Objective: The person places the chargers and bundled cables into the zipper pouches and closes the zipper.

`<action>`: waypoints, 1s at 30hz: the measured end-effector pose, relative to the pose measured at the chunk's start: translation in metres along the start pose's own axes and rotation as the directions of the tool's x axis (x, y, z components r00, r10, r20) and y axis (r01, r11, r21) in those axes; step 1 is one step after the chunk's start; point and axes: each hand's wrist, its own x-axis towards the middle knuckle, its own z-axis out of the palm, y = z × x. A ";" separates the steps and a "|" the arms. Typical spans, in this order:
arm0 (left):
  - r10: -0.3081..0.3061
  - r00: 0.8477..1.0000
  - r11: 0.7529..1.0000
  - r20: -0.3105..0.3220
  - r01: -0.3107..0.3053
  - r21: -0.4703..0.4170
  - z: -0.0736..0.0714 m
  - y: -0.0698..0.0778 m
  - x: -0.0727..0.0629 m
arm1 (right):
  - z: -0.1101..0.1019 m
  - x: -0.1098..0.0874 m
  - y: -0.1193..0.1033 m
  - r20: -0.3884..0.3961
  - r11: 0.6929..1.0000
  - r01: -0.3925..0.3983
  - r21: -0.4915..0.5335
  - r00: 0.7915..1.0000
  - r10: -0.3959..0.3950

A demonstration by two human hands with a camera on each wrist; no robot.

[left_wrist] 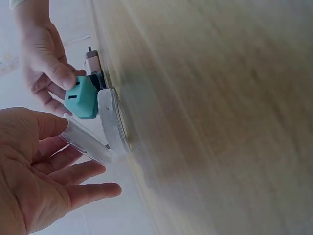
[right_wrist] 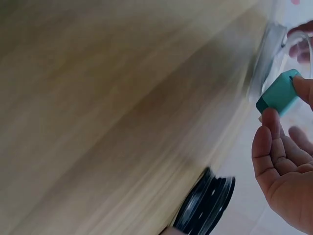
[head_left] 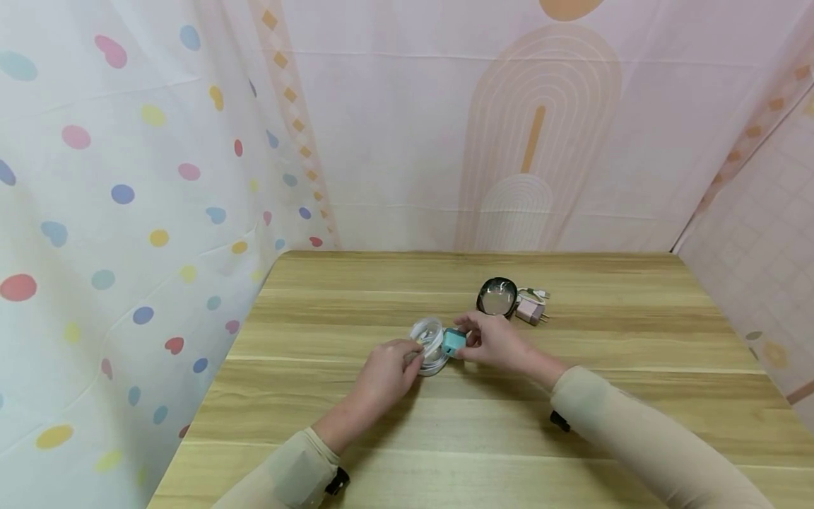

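Note:
A clear round case [head_left: 435, 366] with a white cable coiled inside sits on the table, its hinged lid [left_wrist: 87, 139] tilted up. My left hand [head_left: 386, 371] pinches the lid's edge between thumb and fingers; the ring and little fingers stretch out free. Between the thumb and fingertips of my right hand [head_left: 499, 344] is a teal charger [head_left: 453, 342], a small block with port slots on one face. It is held right at the case's right rim, overlapping it in the head view.
Behind my right hand lies a round black case [head_left: 498, 297] with a clear window. Beside it are a pink charger [head_left: 529, 311] with metal prongs and a short white cable [head_left: 533, 293] with a USB plug. A patterned curtain [head_left: 407, 141] hangs behind the wooden table [head_left: 356, 297].

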 end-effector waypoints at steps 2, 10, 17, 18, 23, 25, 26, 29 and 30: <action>0.003 1.000 1.000 0.002 -0.003 0.000 0.000 0.000 0.000 | 0.004 0.001 -0.003 0.004 1.000 -0.002 -0.028 1.000 0.002; 0.023 1.000 1.000 -0.012 -0.023 0.004 0.002 0.001 0.001 | 0.018 0.010 -0.011 -0.032 0.999 0.029 -0.021 0.999 -0.029; 0.017 1.000 1.000 -0.019 -0.018 -0.023 0.001 0.003 0.002 | 0.031 0.016 -0.017 -0.061 0.998 -0.029 0.047 0.998 0.032; 0.018 1.000 0.999 -0.020 -0.018 -0.028 0.001 0.003 0.002 | 0.033 0.017 -0.018 -0.069 0.998 -0.040 0.049 0.997 0.044; 0.026 0.999 0.999 -0.023 -0.027 -0.044 -0.001 0.006 0.002 | 0.041 0.019 -0.020 -0.105 0.996 -0.079 0.035 0.991 0.082; 0.026 0.999 0.999 -0.020 -0.027 -0.041 -0.001 0.006 0.002 | 0.043 0.020 -0.021 -0.104 0.996 -0.088 -0.001 0.991 0.088; 0.024 1.000 0.999 -0.016 -0.024 -0.039 -0.001 0.006 0.002 | 0.043 0.020 -0.021 -0.102 0.996 -0.087 -0.022 0.991 0.085; 0.015 1.000 1.000 -0.003 -0.015 -0.026 -0.001 0.007 0.002 | 0.042 0.019 -0.022 -0.085 0.993 -0.087 -0.075 0.993 0.080; 0.014 1.000 1.000 -0.001 -0.014 -0.018 -0.001 0.006 0.002 | 0.041 0.018 -0.022 -0.080 0.992 -0.086 -0.087 0.994 0.079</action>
